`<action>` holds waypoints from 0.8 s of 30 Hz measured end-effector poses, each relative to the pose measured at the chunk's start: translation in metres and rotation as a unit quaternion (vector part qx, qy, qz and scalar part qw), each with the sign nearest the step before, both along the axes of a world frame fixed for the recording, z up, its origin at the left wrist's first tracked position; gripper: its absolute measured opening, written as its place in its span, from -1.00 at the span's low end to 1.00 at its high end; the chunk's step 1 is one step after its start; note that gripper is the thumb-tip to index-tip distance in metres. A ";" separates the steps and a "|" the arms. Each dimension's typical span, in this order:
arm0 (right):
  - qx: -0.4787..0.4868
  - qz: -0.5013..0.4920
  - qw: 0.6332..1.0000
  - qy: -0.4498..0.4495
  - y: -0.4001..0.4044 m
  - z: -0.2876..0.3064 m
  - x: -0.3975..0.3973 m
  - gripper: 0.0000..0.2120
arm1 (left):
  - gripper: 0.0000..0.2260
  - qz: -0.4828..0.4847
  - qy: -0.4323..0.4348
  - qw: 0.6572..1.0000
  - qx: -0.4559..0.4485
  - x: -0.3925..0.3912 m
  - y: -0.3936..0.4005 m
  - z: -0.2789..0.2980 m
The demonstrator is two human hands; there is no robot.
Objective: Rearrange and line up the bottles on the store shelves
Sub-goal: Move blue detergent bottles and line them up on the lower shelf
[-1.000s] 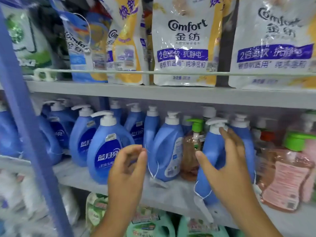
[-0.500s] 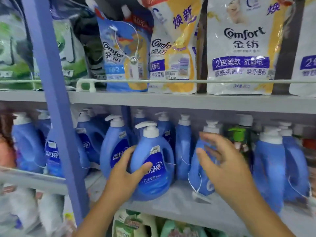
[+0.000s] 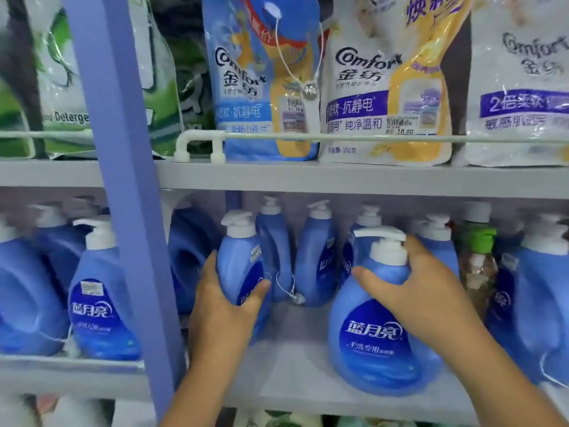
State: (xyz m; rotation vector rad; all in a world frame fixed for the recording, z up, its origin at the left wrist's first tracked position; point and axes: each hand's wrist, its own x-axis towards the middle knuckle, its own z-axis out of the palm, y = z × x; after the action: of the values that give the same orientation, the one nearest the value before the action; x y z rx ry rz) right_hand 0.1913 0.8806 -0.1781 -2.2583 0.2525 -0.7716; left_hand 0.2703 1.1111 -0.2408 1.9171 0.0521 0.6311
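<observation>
1. A bare strip of the grey shelf (image 3: pixel 286 359) lies open between the two near blue pump bottles, one on the left (image 3: pixel 238 266) and one on the right (image 3: pixel 378 328).
2. At the far end of this strip stands a row of blue bottles (image 3: pixel 314 257).
3. The blue upright post (image 3: pixel 123 180) closes the left side.
4. The upper shelf (image 3: pixel 338 177) limits the room above the pump heads.

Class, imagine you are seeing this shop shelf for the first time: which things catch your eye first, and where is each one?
First come the two hands on the middle shelf: the left hand grips a blue pump bottle turned sideways, and the right hand holds the neck of a larger blue bottle whose label faces front. Above them, bright Comfort refill pouches stand on the upper shelf behind a white rail.
</observation>
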 end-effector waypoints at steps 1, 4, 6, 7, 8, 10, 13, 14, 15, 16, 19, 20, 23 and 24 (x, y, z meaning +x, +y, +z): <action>-0.002 -0.015 1.000 -0.002 -0.003 0.001 -0.002 -0.59 | -0.33 0.002 0.019 1.000 -0.006 0.001 -0.001 -0.001; 0.006 -0.032 0.999 -0.009 -0.016 0.000 -0.003 -0.63 | -0.44 0.007 0.024 0.999 -0.033 -0.003 0.002 -0.005; 0.026 -0.022 0.999 -0.013 -0.024 -0.002 -0.003 -0.66 | -0.48 -0.046 0.021 0.997 -0.055 -0.007 0.000 -0.008; 0.036 -0.014 0.999 -0.015 -0.026 -0.002 -0.002 -0.69 | -0.49 -0.088 0.017 0.993 -0.071 -0.010 -0.003 -0.010; 0.041 -0.007 0.999 -0.019 -0.028 -0.003 -0.002 -0.72 | -0.50 -0.134 0.009 0.988 -0.079 -0.012 -0.005 -0.012; 0.048 0.000 0.998 -0.031 -0.030 -0.004 0.000 -0.74 | -0.48 -0.223 0.010 0.973 -0.065 -0.017 -0.014 -0.014; 0.056 0.015 0.998 -0.038 -0.034 -0.004 0.000 -0.78 | -0.48 -0.314 0.050 0.947 -0.044 -0.014 -0.034 -0.007; 0.064 0.024 0.997 -0.036 -0.036 -0.004 -0.001 -0.79 | -0.48 -0.326 0.063 0.943 -0.029 -0.009 -0.039 -0.006; 0.072 0.033 0.996 -0.033 -0.038 -0.003 -0.003 -0.81 | -0.49 -0.332 0.077 0.940 -0.009 -0.007 -0.044 -0.002; 0.074 0.038 0.996 -0.033 -0.039 -0.003 -0.004 -0.81 | -0.50 -0.332 0.091 0.939 0.019 -0.001 -0.046 -0.001; 0.067 0.036 0.997 -0.033 -0.042 -0.004 -0.006 -0.80 | -0.70 -0.297 0.082 0.950 0.057 0.018 -0.041 0.016; 0.069 0.033 0.996 -0.036 -0.042 -0.005 -0.005 -0.80 | -0.73 -0.268 0.047 0.962 0.036 0.029 -0.038 0.020; 0.066 0.027 0.997 -0.040 -0.043 -0.007 -0.004 -0.79 | -0.74 -0.156 -0.035 0.986 -0.053 0.070 -0.036 0.032; 0.061 0.028 0.997 -0.041 -0.042 -0.007 -0.003 -0.79 | -0.67 -0.146 -0.036 0.987 -0.056 0.085 -0.037 0.035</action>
State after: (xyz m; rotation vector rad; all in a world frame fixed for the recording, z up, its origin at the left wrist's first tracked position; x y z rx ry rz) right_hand 0.1881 0.8381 -0.1850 -2.1051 0.1926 -0.7957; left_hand 0.3549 1.0739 -0.2058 1.7488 -0.2323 0.4881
